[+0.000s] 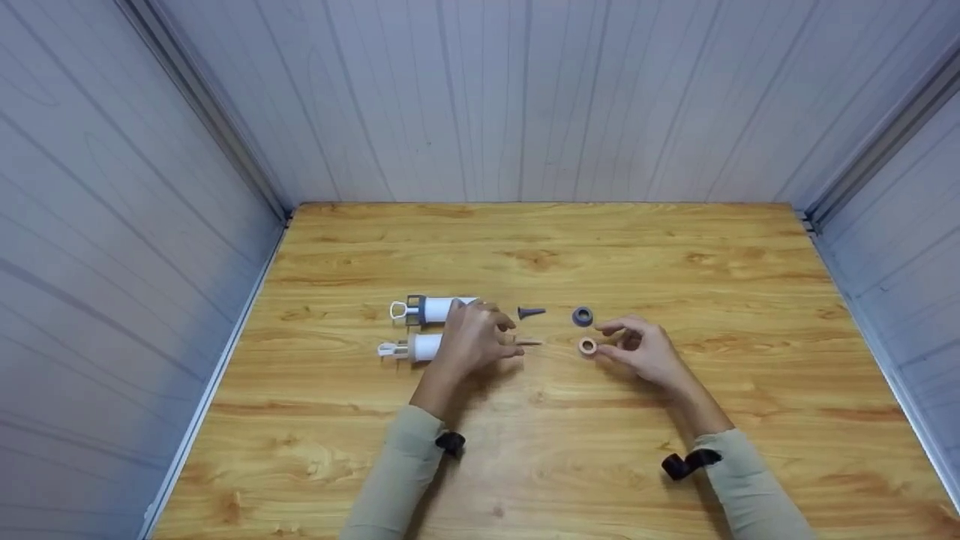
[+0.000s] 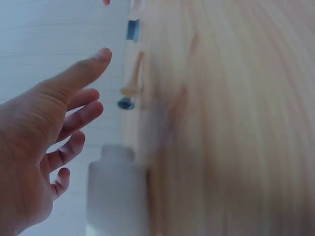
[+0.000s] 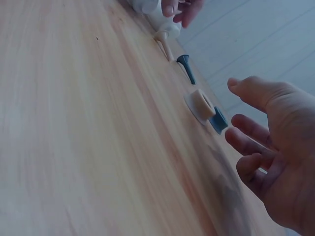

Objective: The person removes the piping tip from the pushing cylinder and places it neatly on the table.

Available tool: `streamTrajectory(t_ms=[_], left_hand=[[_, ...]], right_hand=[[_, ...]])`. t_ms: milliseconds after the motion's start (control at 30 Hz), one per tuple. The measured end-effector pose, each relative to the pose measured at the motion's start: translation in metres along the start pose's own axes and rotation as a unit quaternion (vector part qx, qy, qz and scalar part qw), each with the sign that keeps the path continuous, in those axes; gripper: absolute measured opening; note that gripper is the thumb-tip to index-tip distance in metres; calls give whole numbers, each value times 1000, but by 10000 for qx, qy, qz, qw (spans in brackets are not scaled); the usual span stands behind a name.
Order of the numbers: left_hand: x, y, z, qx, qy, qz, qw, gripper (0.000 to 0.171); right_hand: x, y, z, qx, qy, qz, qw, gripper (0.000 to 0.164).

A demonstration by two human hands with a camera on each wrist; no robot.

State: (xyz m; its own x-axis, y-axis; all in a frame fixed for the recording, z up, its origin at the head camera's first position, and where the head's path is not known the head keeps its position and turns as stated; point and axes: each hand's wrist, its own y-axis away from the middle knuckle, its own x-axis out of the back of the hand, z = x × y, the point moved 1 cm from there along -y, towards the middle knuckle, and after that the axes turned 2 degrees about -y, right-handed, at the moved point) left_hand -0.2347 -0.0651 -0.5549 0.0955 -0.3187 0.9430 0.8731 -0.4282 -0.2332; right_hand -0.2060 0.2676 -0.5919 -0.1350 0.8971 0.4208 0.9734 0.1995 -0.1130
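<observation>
My left hand [image 1: 474, 334] hovers over the front ends of two white syringe-like tubes, its fingers loosely bent and holding nothing. The far tube [image 1: 441, 310] has a dark grey collar and a looped plunger handle; the near tube [image 1: 426, 347] has a beige collar. Just past the left fingertips lie a beige tapered nozzle [image 2: 132, 81] and a dark grey nozzle [image 1: 530, 311]. On the other side, my right hand [image 1: 646, 351] has thumb and fingers apart, right beside a beige ring cap [image 3: 201, 105]. Behind that cap sits a dark grey ring cap [image 3: 218, 121]. Left fingers partly hide both tubes.
Everything lies on a wood-grain tabletop [image 1: 540, 450]. Pale panelled walls rise at the back [image 1: 487, 105], left [image 1: 112, 262] and right [image 1: 900, 225]. Dark straps circle both sleeved wrists.
</observation>
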Motion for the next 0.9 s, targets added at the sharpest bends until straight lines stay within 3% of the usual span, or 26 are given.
streamTrajectory(t_ms=[300, 533, 733, 900], left_hand=[[21, 28, -34, -9, 529, 604, 9968, 39], [34, 48, -62, 454, 1026, 546, 9922, 39], [45, 56, -80, 804, 1807, 528, 9788, 36], [62, 53, -93, 990, 2202, 590, 9686, 35]], right_hand=[[21, 10, 6, -37, -178, 57, 9998, 31], [37, 18, 11, -75, -56, 268, 9996, 32], [49, 11, 4, -101, 326, 115, 9994, 33], [66, 1, -13, -49, 547, 272, 9981, 31]])
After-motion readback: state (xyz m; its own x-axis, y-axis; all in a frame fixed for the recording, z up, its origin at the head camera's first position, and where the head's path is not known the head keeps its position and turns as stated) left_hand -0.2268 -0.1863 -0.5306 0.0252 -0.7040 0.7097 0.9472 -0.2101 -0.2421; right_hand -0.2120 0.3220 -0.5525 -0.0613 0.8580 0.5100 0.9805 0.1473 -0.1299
